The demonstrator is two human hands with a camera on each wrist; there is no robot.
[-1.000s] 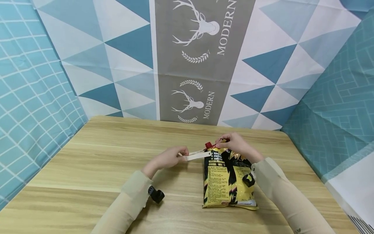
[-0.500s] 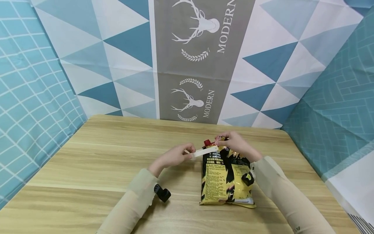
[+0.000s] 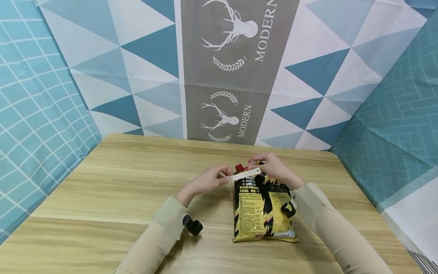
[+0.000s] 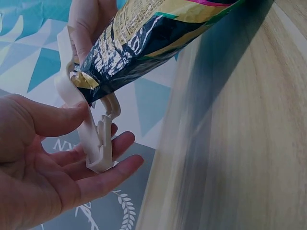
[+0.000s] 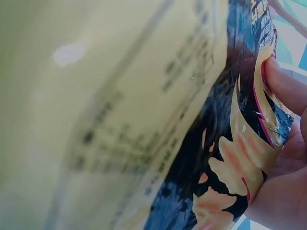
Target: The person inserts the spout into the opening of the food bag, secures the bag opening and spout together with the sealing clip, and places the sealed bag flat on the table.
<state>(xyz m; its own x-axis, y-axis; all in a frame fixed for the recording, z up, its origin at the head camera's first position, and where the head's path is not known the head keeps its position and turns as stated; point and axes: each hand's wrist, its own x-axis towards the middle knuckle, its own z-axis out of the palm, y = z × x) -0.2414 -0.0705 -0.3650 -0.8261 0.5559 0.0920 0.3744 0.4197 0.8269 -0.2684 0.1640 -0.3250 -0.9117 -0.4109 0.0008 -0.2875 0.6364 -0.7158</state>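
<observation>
A yellow and black snack bag (image 3: pixel 251 213) with printed text stands on the table, its top edge up. My right hand (image 3: pixel 273 167) pinches the bag's top edge; in the right wrist view the thumb (image 5: pixel 288 88) presses on the bag (image 5: pixel 240 158). My left hand (image 3: pixel 212 179) holds one end of a white bag clip (image 3: pixel 244 174), which lies across the bag's top. In the left wrist view, the bag's top corner sits between the two arms of the clip (image 4: pixel 88 129), with the thumb on one arm and the fingers behind. A small red piece (image 3: pixel 239 167) shows beside the bag's top left corner.
The wooden table (image 3: pixel 137 182) reaches back to a patterned cloth wall (image 3: pixel 154 95). A white surface (image 3: pixel 414 217) stands at the right edge. Each sleeve carries a black wrist camera, such as the left camera (image 3: pixel 193 225).
My left hand has moved right and slightly up, sliding the clip farther across the bag's top. The bag has shifted slightly left, still in my right hand.
</observation>
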